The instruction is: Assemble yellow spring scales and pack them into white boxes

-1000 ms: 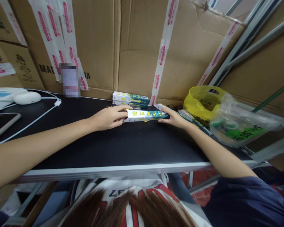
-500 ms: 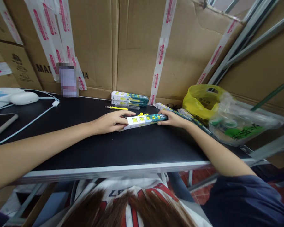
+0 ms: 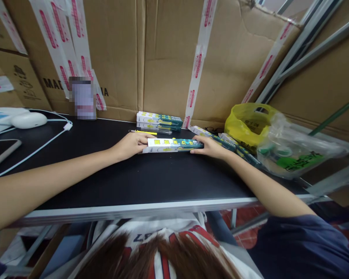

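A long, narrow white and green box [image 3: 174, 145] lies level between my hands, over the black tabletop [image 3: 163, 178]. My left hand [image 3: 130, 146] pinches its white left end. My right hand [image 3: 207, 147] grips the green right end, the thumb in front. Just behind the box are a thin yellow stick [image 3: 147, 132] and a clear tube [image 3: 164, 132]; a bit of yellow shows over the box's top edge. Farther back, similar boxes [image 3: 158, 121] are stacked against the cardboard.
More such boxes [image 3: 227, 143] lie at the right, beside a yellow bag [image 3: 247, 126] and a clear plastic bag [image 3: 293, 155]. At the left are a white rounded device [image 3: 31, 120], a cable [image 3: 43, 151] and a tablet-like object [image 3: 2, 153]. Cardboard [image 3: 168, 58] walls the back.
The box has shifted left and turned more level, its front side now facing me. My left hand has moved left with it, and the yellow piece behind is mostly covered.
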`<action>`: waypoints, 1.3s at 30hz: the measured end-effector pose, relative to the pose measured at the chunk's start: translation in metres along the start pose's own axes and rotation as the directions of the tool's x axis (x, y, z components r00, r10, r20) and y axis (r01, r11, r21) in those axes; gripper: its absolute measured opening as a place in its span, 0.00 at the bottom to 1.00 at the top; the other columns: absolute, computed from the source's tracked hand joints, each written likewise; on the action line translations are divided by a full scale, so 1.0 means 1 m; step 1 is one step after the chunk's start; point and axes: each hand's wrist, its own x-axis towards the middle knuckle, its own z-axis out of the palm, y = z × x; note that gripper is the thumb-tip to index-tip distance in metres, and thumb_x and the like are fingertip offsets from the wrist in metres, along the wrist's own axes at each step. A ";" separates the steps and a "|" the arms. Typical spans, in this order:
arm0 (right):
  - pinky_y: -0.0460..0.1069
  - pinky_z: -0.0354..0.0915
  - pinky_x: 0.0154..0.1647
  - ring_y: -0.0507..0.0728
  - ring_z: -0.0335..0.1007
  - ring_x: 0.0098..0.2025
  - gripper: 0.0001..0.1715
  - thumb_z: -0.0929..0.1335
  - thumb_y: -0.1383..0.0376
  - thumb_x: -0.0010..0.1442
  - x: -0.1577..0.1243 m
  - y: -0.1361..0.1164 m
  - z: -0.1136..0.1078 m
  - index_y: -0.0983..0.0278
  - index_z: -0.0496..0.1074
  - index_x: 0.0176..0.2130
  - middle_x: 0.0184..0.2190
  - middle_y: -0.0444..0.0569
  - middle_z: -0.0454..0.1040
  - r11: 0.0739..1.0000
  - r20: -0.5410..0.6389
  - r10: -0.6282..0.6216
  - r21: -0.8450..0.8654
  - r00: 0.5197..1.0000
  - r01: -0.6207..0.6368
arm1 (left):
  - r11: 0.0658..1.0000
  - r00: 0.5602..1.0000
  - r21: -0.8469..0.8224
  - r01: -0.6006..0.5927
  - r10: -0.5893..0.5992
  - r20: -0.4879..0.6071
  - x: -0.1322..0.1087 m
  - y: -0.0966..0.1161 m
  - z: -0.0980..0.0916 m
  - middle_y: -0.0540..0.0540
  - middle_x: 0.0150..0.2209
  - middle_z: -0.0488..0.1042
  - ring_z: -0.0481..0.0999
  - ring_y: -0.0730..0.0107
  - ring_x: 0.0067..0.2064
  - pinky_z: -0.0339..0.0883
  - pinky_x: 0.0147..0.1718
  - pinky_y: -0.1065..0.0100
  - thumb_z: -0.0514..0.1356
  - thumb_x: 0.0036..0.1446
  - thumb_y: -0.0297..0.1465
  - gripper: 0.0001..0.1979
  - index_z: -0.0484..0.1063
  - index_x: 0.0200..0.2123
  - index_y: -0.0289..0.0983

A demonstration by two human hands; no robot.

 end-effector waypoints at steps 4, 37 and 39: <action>0.49 0.62 0.34 0.57 0.67 0.34 0.23 0.70 0.49 0.53 0.000 -0.004 0.004 0.65 0.68 0.38 0.33 0.48 0.71 1.000 -0.005 0.017 0.010 1.000 -0.017 | 0.983 0.986 -0.104 0.155 -0.146 0.085 0.000 0.000 0.002 0.44 0.48 0.77 0.77 0.60 0.42 0.71 0.32 0.67 0.58 0.45 0.33 0.12 0.81 0.26 0.37; 0.55 0.60 0.38 0.62 0.64 0.37 0.25 0.69 0.46 0.54 0.001 0.001 -0.016 0.62 0.68 0.40 0.35 0.53 0.72 0.905 -0.277 -0.194 -0.420 0.941 0.063 | 0.932 0.916 0.031 0.362 -0.362 0.170 0.010 0.007 -0.016 0.47 0.33 0.80 0.77 0.58 0.40 0.67 0.42 0.65 0.59 0.42 0.39 0.13 0.76 0.27 0.36; 0.55 0.60 0.39 0.63 0.64 0.38 0.24 0.69 0.47 0.55 0.000 -0.003 -0.017 0.61 0.68 0.41 0.35 0.54 0.72 0.898 -0.299 -0.204 -0.436 0.932 0.057 | 0.928 0.908 0.055 0.368 -0.371 0.193 0.009 0.008 -0.018 0.47 0.32 0.79 0.77 0.59 0.39 0.67 0.41 0.66 0.60 0.41 0.40 0.13 0.77 0.27 0.36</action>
